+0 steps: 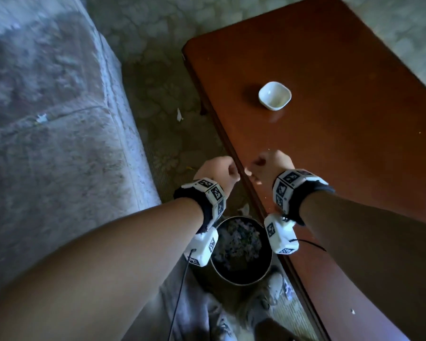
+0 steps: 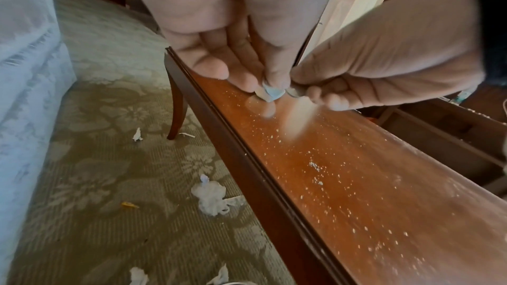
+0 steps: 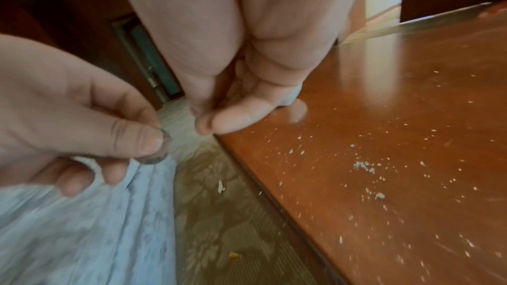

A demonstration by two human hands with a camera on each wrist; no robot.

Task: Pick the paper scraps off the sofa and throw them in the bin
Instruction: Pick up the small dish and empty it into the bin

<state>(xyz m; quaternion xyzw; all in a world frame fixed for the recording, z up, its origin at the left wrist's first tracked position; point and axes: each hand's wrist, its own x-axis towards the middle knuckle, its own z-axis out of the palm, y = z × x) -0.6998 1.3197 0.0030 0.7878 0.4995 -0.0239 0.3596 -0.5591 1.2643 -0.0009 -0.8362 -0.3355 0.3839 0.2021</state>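
Our left hand (image 2: 219, 36) has its fingertips (image 2: 274, 77) drawn together, pinching a small pale-blue paper scrap (image 2: 270, 93) just above the near edge of the glossy reddish-brown wooden table (image 2: 384, 192). Our right hand (image 2: 384, 57) meets it from the other side, thumb and fingers curled in close against that same scrap; whether they actually grip it or only touch it, we cannot tell, since the spot is small and blurred.

Both hands sit near each other over the table's edge in the head view, each wrist wearing a white marker-covered block. Below and between the forearms stands the round dark metal bin (image 1: 241, 252), with pale shredded paper inside it.

The table top is speckled with tiny white crumbs, and a small white square-rimmed ceramic cup (image 1: 274, 95) stands farther along it. On the patterned green-beige carpet (image 2: 109, 159) between table and sofa lie several crumpled white scraps (image 2: 210, 196). The light blue-grey fabric sofa (image 1: 47, 143) runs along our left side, and one small white scrap (image 1: 41, 117) rests in the seam of its seat.
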